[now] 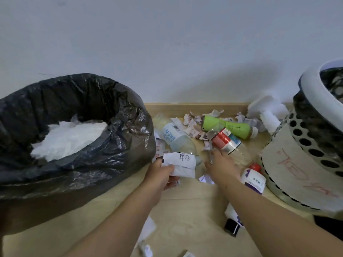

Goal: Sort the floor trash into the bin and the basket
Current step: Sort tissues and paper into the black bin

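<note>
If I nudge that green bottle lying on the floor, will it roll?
The green bottle lies on its side and is round, so it would probably roll. Paper scraps crowding it might stop it soon. It looks plastic, so probably light.

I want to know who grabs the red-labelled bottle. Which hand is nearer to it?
Right. The right hand has its fingertips at the red-labelled bottle, just below it. The left hand is further left, shut on white paper.

Plain pale wall [167, 43] at the far side, with soft shadows low on the right. Light wooden floor [185, 210] below, reaching to the near edge.
</note>
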